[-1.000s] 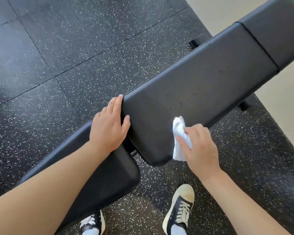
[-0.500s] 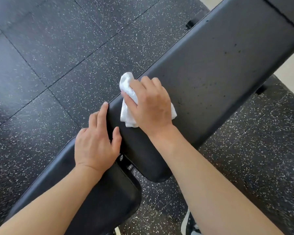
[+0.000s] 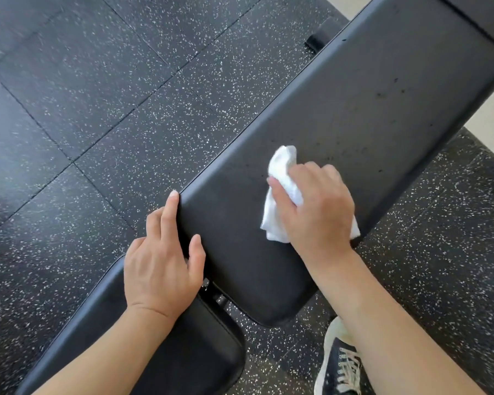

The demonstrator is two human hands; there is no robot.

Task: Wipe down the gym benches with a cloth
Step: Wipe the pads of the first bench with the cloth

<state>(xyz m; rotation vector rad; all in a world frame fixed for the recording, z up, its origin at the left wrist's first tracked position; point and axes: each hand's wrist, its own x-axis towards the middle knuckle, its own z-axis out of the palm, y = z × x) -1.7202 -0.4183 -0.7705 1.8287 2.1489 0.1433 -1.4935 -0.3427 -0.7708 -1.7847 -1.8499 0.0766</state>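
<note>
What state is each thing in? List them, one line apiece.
cloth: crumpled, pressed on the long pad.
long bench pad: dark specks ahead of the cloth.
right hand: gripping the cloth.
left hand: resting on the pad's near corner.
shoe: laced, on the floor.

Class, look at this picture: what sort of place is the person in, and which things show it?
Most likely a gym: a black padded bench in separate sections, and dark speckled rubber floor tiles, typical of workout rooms.

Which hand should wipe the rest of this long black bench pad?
Right hand: it already grips the crumpled white cloth on the long black bench pad. The left hand only braces its corner.
</note>
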